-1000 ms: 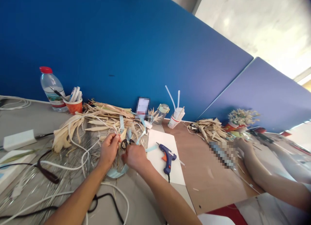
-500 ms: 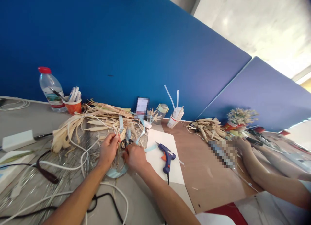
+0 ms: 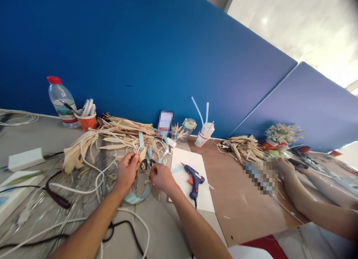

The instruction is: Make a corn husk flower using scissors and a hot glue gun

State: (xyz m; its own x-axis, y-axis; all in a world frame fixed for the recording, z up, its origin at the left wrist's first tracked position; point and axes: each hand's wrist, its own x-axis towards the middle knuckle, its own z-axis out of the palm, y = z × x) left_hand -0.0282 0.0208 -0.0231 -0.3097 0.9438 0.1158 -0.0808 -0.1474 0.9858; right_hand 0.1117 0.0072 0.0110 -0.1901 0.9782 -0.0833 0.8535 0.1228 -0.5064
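Observation:
My left hand (image 3: 128, 170) is closed in a pinch above the table. Whatever lies between its thumb and forefinger is too small to make out. To its right my right hand (image 3: 162, 176) is curled shut, its fingertips turned inward and their contents hidden. Just beyond the two hands show the black handles of scissors (image 3: 144, 164), close to my right fingers. Dried corn husks (image 3: 125, 130) are heaped behind the hands. A pale blue ribbon (image 3: 134, 198) curls on the table below them, and more ribbon runs among the husks.
A blue glue gun (image 3: 195, 180) lies on white paper (image 3: 179, 158) at right. Behind stand a bottle (image 3: 63, 102), an orange cup (image 3: 86, 122), a jar (image 3: 188, 130) and a paper cup (image 3: 201, 139). White cables (image 3: 97, 182) cross the left. Another person's hand (image 3: 283, 167) is far right.
My right hand has drawn back from the scissors handles and moved slightly right, its fingers curling in. My left hand keeps its pinch in nearly the same place. The view has shifted a little.

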